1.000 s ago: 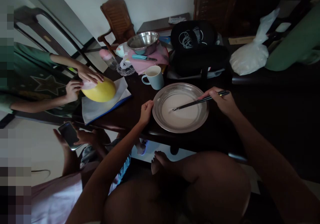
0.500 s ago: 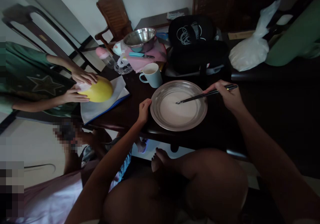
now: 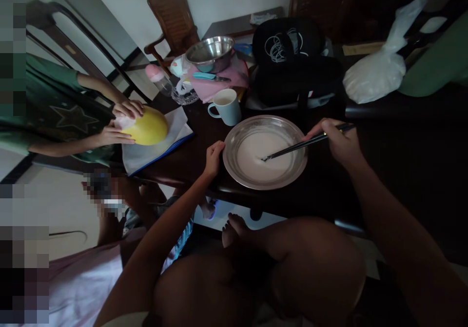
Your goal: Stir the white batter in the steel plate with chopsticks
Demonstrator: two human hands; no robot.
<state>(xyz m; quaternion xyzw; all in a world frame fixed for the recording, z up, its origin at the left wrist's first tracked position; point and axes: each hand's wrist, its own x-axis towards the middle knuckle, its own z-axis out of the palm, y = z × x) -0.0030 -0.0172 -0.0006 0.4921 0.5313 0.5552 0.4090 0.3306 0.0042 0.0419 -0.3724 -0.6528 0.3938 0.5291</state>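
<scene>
A wide metal bowl (image 3: 300, 168) stands on the dark table and holds a whitish, milky batter (image 3: 263, 163). My left hand (image 3: 213, 160) grips the bowl's left rim, fingers closed against it. My right hand (image 3: 340, 139) is wrapped round a pair of dark chopsticks (image 3: 292, 148), which slant down to the left. Their tips dip into the batter near the middle of the bowl. Just behind the bowl stands a pale blue mug (image 3: 231, 112).
At the left, another person holds a yellow pomelo-like fruit (image 3: 149, 126) over a blue-edged sheet (image 3: 157, 154). Behind the mug are a smaller steel bowl (image 3: 210, 66) and a teal-handled knife (image 3: 204, 76). A black case (image 3: 292, 81) and a tied bag of white powder (image 3: 378, 76) lie further right.
The chopstick tips have shifted slightly right and down within the batter as my right hand moved. The whole view has slid a little. My left hand keeps its hold on the rim.
</scene>
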